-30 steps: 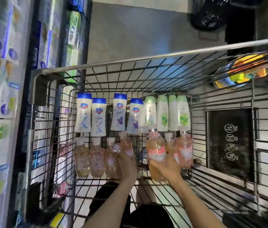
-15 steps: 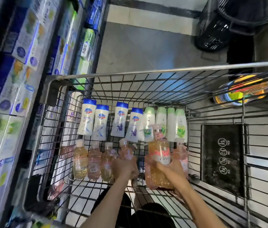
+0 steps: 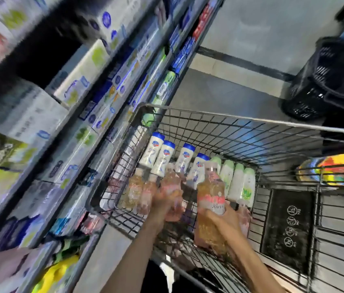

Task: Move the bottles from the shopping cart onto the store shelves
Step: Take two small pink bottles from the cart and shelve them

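Both my hands are inside the wire shopping cart point(image 3: 241, 119). My left hand point(image 3: 162, 203) grips a pink clear bottle point(image 3: 172, 182) lifted off the cart floor. My right hand point(image 3: 219, 216) grips an amber bottle with a pink label point(image 3: 210, 193), with a second pinkish bottle partly hidden under it. Two amber and pink bottles point(image 3: 139, 191) still lie in the cart at the left. Behind them lie several white bottles with blue caps point(image 3: 164, 157) and white bottles with green caps point(image 3: 238, 182). The store shelves point(image 3: 95, 85) stand to the left.
The shelves hold blurred boxes of toothpaste and similar goods, packed close. A black stack of plastic baskets point(image 3: 325, 81) stands on the floor at the upper right. A colourful packet point(image 3: 334, 170) lies on the cart's right side, by a black warning plate point(image 3: 287, 227).
Both hands have lifted their bottles higher out of the cart's row. The view has swung left and up, so the shelves now fill the left half.
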`<control>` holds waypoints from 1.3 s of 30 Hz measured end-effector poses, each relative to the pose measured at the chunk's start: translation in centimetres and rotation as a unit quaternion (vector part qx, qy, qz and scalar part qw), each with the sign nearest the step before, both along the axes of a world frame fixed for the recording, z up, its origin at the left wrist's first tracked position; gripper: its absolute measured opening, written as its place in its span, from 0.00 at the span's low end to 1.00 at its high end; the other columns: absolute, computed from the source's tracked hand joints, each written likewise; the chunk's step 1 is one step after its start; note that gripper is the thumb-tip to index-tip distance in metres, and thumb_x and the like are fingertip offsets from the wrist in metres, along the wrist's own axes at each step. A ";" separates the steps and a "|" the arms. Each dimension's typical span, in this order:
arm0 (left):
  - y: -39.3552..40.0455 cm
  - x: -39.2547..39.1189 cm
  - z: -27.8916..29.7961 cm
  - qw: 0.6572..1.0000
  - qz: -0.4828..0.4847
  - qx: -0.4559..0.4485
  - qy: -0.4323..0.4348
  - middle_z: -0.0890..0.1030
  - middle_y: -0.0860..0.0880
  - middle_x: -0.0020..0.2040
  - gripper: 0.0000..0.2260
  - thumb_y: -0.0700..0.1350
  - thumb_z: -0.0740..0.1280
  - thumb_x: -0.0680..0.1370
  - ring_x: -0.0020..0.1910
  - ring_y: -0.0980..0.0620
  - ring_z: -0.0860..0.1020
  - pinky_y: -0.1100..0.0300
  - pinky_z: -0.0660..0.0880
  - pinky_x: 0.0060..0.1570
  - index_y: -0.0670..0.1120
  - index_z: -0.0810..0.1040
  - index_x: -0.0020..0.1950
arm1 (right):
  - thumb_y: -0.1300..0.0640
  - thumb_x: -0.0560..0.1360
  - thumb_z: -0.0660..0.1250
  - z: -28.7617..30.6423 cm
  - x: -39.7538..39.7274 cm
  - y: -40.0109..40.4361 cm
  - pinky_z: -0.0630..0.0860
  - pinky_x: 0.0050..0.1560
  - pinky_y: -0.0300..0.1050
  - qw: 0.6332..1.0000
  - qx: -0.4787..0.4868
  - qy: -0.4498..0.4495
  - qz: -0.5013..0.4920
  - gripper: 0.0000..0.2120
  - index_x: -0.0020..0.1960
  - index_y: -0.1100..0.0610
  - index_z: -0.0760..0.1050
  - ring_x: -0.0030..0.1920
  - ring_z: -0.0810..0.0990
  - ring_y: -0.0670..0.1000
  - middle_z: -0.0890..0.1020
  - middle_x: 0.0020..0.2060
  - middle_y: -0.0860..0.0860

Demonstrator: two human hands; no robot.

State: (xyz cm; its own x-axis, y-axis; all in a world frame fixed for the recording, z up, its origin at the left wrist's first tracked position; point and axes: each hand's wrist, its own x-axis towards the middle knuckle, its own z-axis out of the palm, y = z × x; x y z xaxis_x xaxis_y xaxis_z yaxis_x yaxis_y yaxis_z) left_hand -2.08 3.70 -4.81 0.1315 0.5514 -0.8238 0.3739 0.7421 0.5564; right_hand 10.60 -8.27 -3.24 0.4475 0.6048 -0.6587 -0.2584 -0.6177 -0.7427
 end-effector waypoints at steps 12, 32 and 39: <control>0.3 -18.0 12.8 0.953 0.109 0.261 -0.108 0.83 0.52 0.44 0.12 0.48 0.71 0.73 0.35 0.65 0.79 0.71 0.74 0.39 0.47 0.78 0.54 | 0.56 0.68 0.75 10.7 -13.1 5.0 0.75 0.33 0.30 0.985 0.157 -0.011 0.075 0.12 0.49 0.51 0.76 0.34 0.82 0.39 0.83 0.38 0.44; -20.4 -57.2 37.3 0.769 0.304 0.554 -0.090 0.83 0.51 0.35 0.21 0.56 0.71 0.64 0.29 0.53 0.80 0.63 0.75 0.29 0.45 0.77 0.51 | 0.55 0.60 0.75 31.8 -53.1 -3.2 0.79 0.40 0.41 0.841 0.403 0.170 0.318 0.18 0.49 0.57 0.80 0.40 0.83 0.49 0.85 0.40 0.51; -25.3 -62.5 42.3 0.701 0.354 0.618 -0.039 0.83 0.53 0.38 0.18 0.55 0.74 0.67 0.34 0.55 0.81 0.63 0.76 0.33 0.48 0.78 0.51 | 0.51 0.56 0.79 39.2 -59.6 -5.3 0.81 0.43 0.47 0.757 0.466 0.213 0.405 0.28 0.53 0.59 0.79 0.43 0.84 0.54 0.85 0.44 0.56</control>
